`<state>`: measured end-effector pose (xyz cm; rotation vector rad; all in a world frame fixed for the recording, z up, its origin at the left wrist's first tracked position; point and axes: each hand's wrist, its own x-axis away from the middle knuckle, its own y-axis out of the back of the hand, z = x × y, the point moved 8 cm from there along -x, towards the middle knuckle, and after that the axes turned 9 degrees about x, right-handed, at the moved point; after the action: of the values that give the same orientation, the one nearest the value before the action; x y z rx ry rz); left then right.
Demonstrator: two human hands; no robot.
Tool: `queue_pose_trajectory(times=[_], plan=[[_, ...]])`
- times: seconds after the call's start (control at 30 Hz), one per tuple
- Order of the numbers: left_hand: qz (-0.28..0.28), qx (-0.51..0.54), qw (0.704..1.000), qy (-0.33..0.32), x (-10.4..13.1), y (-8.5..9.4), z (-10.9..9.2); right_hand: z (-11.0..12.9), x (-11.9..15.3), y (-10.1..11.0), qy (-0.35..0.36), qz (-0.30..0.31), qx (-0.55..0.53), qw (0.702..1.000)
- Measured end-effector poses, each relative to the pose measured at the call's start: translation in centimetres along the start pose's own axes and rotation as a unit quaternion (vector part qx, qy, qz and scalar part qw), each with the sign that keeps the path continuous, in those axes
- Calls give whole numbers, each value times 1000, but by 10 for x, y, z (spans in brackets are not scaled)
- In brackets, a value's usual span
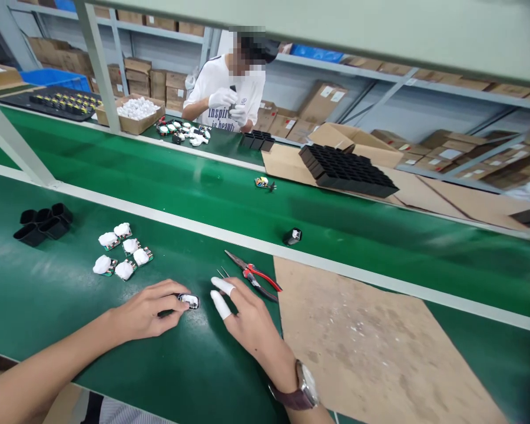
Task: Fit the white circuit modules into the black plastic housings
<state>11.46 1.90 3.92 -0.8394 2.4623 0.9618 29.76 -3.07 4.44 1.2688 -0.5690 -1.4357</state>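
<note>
My left hand (152,311) is closed around a small black plastic casing (189,301), its open end facing up and white material showing inside. To its right my right hand (247,321) hovers open, thumb and forefinger apart, both in white finger cots. Two thin metal prongs (222,272) stick out just past its fingers; what they belong to is hidden. Behind that hand lie red-and-black needle-nose pliers (254,275). Several circuit boards topped with white lumps (124,270) sit left of centre. Farther left stand several black empty casings (44,225).
A cardboard sheet (357,330) covers the bench at right. Beyond a pale rail, the green belt (194,176) carries a filled casing (293,236) and a bare circuit board (263,183). Opposite, a gloved co-worker (225,94) handles a dark part near a block of black casings (347,171).
</note>
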Motion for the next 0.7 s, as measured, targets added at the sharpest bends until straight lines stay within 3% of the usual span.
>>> queue_pose_trajectory(times=[0.13, 0.27, 0.37, 0.43, 0.57, 0.63, 0.7], plan=[[11, -31, 999, 4, 1, -3, -5, -18, 6, -10, -3, 11, 231, 973], [33, -63, 997, -6, -3, -8, -15, -26, 8, -16, 8, -7, 259, 966], [52, -111, 992, 6, -23, 3, -2, -26, 7, -15, 23, -39, 263, 964], [41, -173, 983, 51, -46, 28, 26, -24, 8, -14, 41, -64, 269, 960], [-46, -286, 945, 150, -89, 114, 96, -31, 15, -25, 58, -56, 312, 947], [-85, -327, 921, 194, -96, 152, 122, -36, 18, -31, 69, -44, 315, 946], [-104, -354, 902, 223, -94, 173, 138, -39, 21, -34, 86, -46, 312, 945]])
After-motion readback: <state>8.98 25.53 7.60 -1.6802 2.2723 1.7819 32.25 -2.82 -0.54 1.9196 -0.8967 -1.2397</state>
